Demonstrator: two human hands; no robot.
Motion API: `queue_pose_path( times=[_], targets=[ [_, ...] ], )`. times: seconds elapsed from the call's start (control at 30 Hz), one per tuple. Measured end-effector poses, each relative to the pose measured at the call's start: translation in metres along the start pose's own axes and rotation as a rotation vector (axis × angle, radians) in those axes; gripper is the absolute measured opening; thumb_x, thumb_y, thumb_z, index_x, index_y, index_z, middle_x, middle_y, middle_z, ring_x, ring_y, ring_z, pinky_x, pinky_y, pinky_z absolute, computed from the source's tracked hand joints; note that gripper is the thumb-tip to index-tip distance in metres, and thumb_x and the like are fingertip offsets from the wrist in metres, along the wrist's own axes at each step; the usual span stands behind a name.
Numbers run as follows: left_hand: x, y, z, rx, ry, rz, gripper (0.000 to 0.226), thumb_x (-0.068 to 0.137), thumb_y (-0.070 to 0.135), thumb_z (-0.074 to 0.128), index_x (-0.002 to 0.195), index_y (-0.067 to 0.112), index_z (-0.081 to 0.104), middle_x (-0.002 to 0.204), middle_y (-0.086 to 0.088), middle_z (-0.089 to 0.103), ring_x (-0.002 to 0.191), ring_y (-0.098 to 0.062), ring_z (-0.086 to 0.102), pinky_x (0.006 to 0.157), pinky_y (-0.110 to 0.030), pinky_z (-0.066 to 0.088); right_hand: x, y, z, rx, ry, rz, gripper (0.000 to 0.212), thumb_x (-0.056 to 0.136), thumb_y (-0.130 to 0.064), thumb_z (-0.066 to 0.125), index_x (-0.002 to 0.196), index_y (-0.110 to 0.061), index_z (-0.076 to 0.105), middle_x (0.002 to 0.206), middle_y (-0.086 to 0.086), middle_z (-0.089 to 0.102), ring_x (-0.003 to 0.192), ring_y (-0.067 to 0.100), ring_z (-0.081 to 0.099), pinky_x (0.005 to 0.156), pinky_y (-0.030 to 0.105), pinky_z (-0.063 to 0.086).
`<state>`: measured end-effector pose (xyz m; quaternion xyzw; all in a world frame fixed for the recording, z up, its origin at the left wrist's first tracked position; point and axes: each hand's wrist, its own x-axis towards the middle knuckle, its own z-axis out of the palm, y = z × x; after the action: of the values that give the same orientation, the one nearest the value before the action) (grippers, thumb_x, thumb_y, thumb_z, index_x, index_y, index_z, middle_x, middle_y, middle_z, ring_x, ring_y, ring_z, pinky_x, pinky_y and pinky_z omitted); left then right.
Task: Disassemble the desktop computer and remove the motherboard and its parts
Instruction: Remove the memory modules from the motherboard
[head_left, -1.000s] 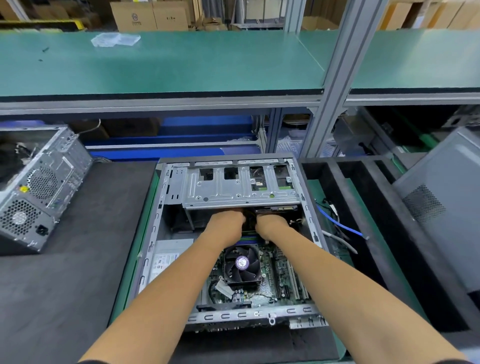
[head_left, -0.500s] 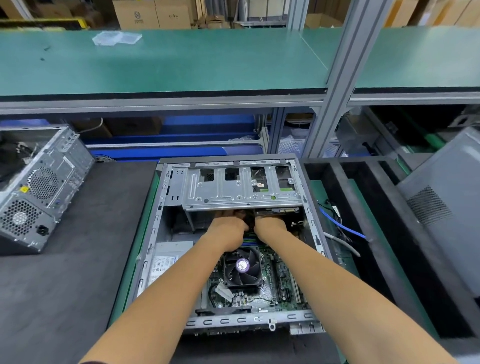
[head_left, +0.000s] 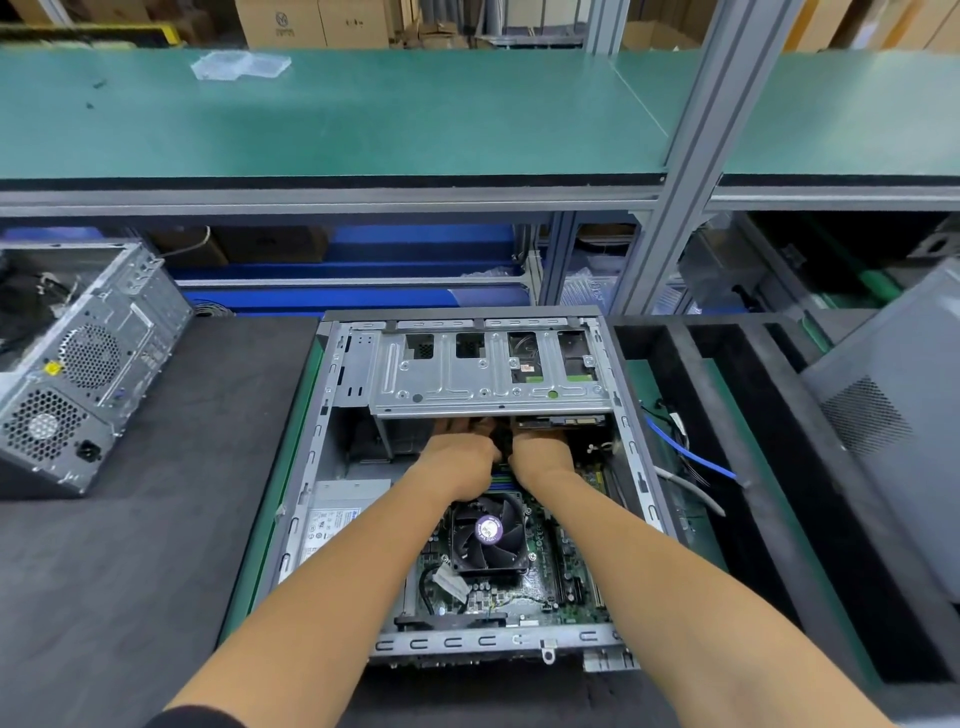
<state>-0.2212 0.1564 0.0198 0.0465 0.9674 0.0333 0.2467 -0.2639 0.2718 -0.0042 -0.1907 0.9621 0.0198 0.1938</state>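
**A:** ok so our fingers (head_left: 460, 427) go in under the drive cage (head_left: 488, 376), so we can't tell what they're curled on, if anything. Left hand (head_left: 457, 462) and right hand (head_left: 540, 452) sit side by side, nearly touching, with something black between them.

**B:** yeah, same read here. Both hands are just above the fan (head_left: 488, 535), which sits on the motherboard (head_left: 545, 577), and that's lying flat in the case (head_left: 306, 467). PSU (head_left: 332, 514) is left of the board, in the same case.

**A:** case lies open on the black mat (head_left: 130, 545). We've got a second tower (head_left: 78, 374) at the far left and a blue cable (head_left: 691, 454) just outside the right wall.
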Motion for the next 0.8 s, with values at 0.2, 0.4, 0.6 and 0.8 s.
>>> queue_pose_path(
  times=[0.2,0.4,0.6,0.8],
  targets=[
    [-0.002,0.001,-0.001,0.012,0.026,-0.004,0.055,0.087,0.007,0.045,0.13,0.04,0.055,0.159,0.006,0.016,0.144,-0.027,0.01,0.118,-0.048,0.006,0.003,0.0,-0.002,0.051,-0.02,0.017,0.028,0.1,-0.016,0.042,0.116,-0.003,0.061,0.119,0.014,0.062,0.107,0.031,0.059,0.071,0.028,0.038],
    [-0.008,0.006,-0.007,0.063,-0.003,-0.022,0.052,0.088,0.008,0.045,0.133,0.033,0.053,0.16,0.001,0.014,0.146,-0.028,0.006,0.119,-0.049,0.003,-0.002,-0.008,-0.012,0.018,-0.157,0.056,0.017,0.095,-0.008,0.047,0.107,-0.01,0.058,0.116,0.01,0.062,0.096,0.029,0.059,0.067,0.033,0.043],
    [-0.017,0.008,-0.012,0.087,0.02,0.049,0.034,0.093,0.015,0.047,0.126,0.016,0.055,0.132,-0.009,0.049,0.12,-0.031,0.047,0.098,-0.044,0.039,-0.018,-0.005,-0.019,0.003,-0.16,0.03,0.026,0.089,-0.003,0.054,0.115,-0.008,0.054,0.107,0.01,0.062,0.095,0.029,0.06,0.065,0.033,0.045],
    [-0.018,0.007,-0.006,-0.169,-0.017,0.134,0.026,0.1,0.023,0.04,0.115,0.009,0.057,0.12,-0.013,0.057,0.104,-0.028,0.054,0.084,-0.034,0.041,-0.015,0.01,-0.023,0.031,-0.214,0.058,0.023,0.096,-0.011,0.045,0.106,-0.001,0.063,0.107,0.012,0.066,0.098,0.03,0.062,0.066,0.033,0.043]
  ],
)
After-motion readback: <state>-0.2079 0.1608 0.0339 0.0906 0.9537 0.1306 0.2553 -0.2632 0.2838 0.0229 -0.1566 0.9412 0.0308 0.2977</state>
